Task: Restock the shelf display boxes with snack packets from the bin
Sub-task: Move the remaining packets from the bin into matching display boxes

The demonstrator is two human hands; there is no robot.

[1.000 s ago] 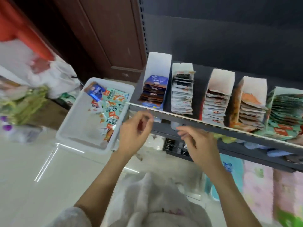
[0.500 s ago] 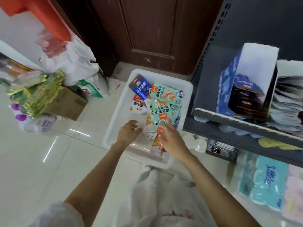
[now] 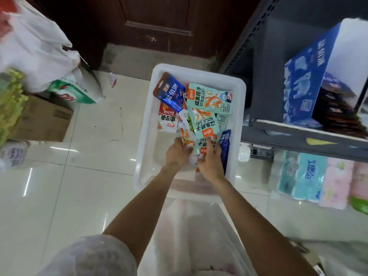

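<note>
**Fingers down in the bin, gathering the next batch**

Fingers of the left hand (image 3: 177, 151) curl down onto the packets at the near end of the white plastic bin (image 3: 143, 124) on the floor; whether they have pinched one cannot be told. Just right of it, the right hand (image 3: 210, 160) lies with its fingers spread over a pale green snack packet (image 3: 205, 124), touching it rather than clearly gripping. Farther in lie a dark blue packet (image 3: 170, 92) and more green ones, so plenty of stock is left to move. On the grey metal shelf (image 3: 298, 136) at right, the blue cardboard display box (image 3: 304, 80) already holds dark packets; the task looks partway, with nothing lifted out yet.
</note>
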